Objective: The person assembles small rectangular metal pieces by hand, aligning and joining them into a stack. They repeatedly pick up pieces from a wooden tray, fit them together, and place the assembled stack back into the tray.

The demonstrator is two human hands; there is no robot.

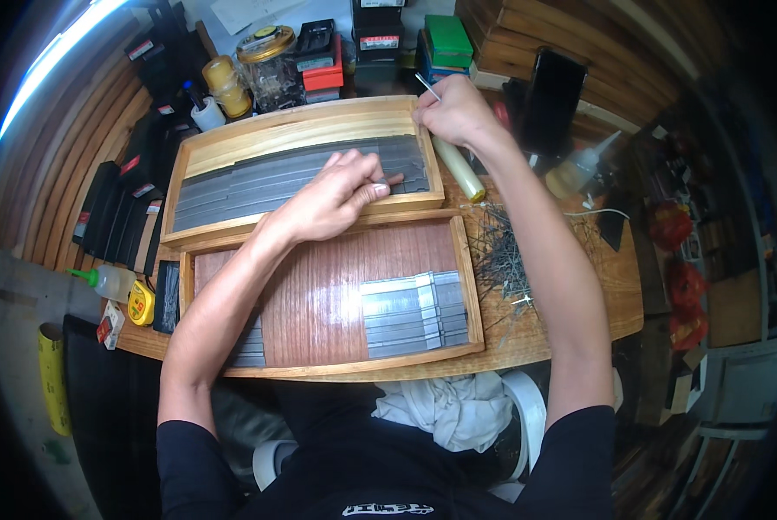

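The left hand [341,195] presses flat on the grey strips [267,182] in the far wooden tray [306,117]. The right hand [453,108] pinches a thin metal pin [425,85] over that tray's right corner. A pile of pins [501,251] lies near the desk's right edge, beside the near tray [466,277].

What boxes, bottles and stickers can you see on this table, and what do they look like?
Green box: back edge, flat, on a blue one.
Red box: back middle, under a black box.
Glass jar: back left, clear, gold lid.
Black boxes: left edge, standing in a row, small red-and-white labels.
Squeeze bottle: front left, clear, green tip.
Yellow tape measure: beside that bottle.
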